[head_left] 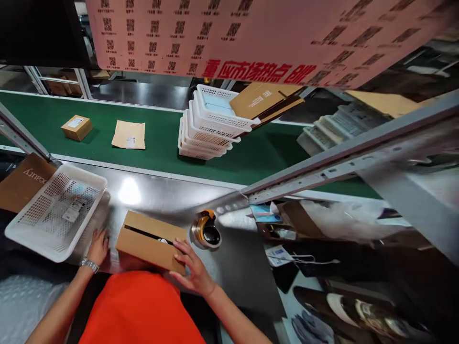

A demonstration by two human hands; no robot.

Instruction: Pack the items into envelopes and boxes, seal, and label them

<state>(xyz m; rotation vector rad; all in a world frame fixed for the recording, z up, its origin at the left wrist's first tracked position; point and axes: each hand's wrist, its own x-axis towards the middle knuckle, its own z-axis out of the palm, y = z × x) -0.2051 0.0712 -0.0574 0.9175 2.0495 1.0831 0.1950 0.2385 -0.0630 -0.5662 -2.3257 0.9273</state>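
Observation:
A closed-up brown cardboard box [143, 244] lies on the metal worktop in front of me. A dark strip, perhaps the gap between its top flaps, runs along it, with a bit of white showing near the right end. My right hand [193, 268] grips that right end, fingers over the top and thumb low on the near side. My left hand [98, 247], a metal watch on its wrist, is open on the worktop between the box and a white plastic basket [102, 184]. Inside the basket lies a clear bag with a white label [73, 210].
A tape roll in a dispenser [206, 231] stands right of the box. Beyond the worktop [165, 188] runs a green conveyor [158, 122] carrying a small box [77, 127], a paper mailer [129, 134] and stacked baskets [208, 129]. A metal post [315, 162] slants across the right.

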